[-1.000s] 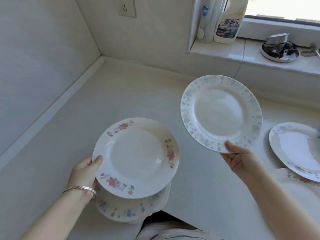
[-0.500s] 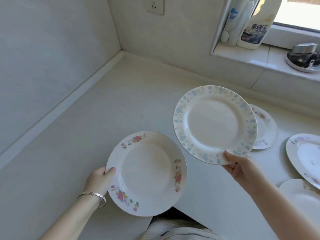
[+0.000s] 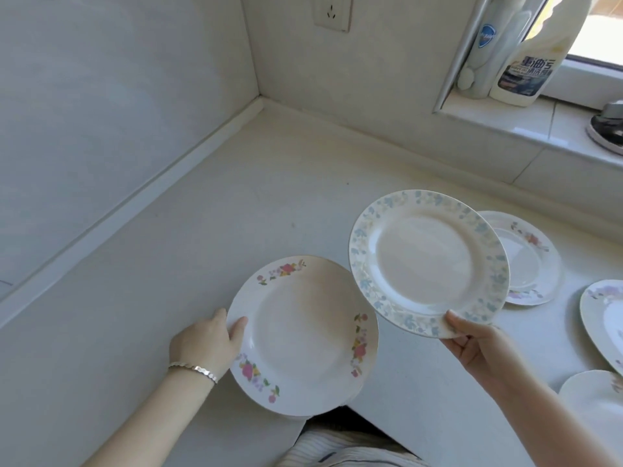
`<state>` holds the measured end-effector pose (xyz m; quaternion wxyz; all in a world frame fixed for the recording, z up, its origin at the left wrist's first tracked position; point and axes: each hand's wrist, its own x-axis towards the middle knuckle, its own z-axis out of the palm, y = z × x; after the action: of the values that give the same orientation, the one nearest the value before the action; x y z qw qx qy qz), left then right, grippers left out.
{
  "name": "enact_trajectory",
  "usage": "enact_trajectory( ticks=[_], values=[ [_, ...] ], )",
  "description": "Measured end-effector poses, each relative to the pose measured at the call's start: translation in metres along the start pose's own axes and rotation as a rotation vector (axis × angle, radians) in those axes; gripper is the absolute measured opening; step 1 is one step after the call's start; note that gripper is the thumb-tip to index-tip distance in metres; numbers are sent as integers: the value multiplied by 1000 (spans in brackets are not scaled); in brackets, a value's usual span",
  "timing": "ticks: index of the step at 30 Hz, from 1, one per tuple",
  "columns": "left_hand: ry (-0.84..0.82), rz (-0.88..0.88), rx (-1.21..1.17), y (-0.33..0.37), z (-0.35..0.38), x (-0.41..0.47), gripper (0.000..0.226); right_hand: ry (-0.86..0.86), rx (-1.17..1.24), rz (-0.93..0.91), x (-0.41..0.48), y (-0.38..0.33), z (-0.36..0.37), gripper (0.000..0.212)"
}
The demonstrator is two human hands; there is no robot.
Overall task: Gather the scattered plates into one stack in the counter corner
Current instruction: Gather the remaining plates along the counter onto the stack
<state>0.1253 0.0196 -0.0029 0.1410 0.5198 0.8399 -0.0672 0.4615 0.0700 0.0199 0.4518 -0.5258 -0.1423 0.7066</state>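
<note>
My left hand [image 3: 208, 342] grips the left rim of a pink-flowered plate [image 3: 300, 335], held low over the counter's front edge; another plate's rim peeks out beneath it. My right hand [image 3: 472, 347] pinches the near rim of a blue-bordered plate [image 3: 426, 261], tilted toward me and overlapping the pink plate's right edge. A floral plate [image 3: 531, 261] lies on the counter behind the blue one. Two more plates lie at the right: one [image 3: 603, 318] cut by the frame edge, one [image 3: 593, 396] lower down. The counter corner [image 3: 266, 109] is at the top centre.
The white counter [image 3: 209, 230] meets a wall on the left and a wall with a power socket [image 3: 332, 11] behind. Two cleaner bottles [image 3: 526, 59] and a metal object [image 3: 606, 126] stand on the window ledge at the right.
The view has swung left, bringing the corner toward the centre. Both held plates have come closer together, the blue one now overlapping the pink one.
</note>
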Motion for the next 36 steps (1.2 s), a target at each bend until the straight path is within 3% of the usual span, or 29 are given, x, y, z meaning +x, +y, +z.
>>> enact_trajectory(
  ticks=[1,6,9,10,13,19,22,27,29,33,36],
  values=[
    [17,-22,-86,1,5,-2,38,5,-6,-1,1,1,-1,22],
    [48,-196,-1073,25,23,-21,52,-3,-30,2,3,3,-8,17],
    [92,-286,-1301,27,32,-18,46,-36,-53,21,6,4,-13,17],
    [99,-314,-1333,27,35,-15,45,-58,-75,33,5,4,-13,18],
    [123,-357,-1352,28,37,-14,41,-91,-231,72,9,10,-12,56],
    [81,-358,-1356,27,35,-15,40,-152,-428,157,12,31,14,13],
    [98,-339,-1393,30,28,-17,40,-185,-506,170,12,41,22,20],
    [83,-392,-1417,28,30,-14,40,-224,-580,198,13,50,24,11],
    [75,-388,-1425,26,30,-13,40,-248,-609,189,13,51,25,21],
    [58,-386,-1421,26,26,-14,37,-321,-862,137,11,50,30,9],
    [29,-386,-1464,28,19,-14,36,-327,-1055,125,12,55,32,23]
  ],
)
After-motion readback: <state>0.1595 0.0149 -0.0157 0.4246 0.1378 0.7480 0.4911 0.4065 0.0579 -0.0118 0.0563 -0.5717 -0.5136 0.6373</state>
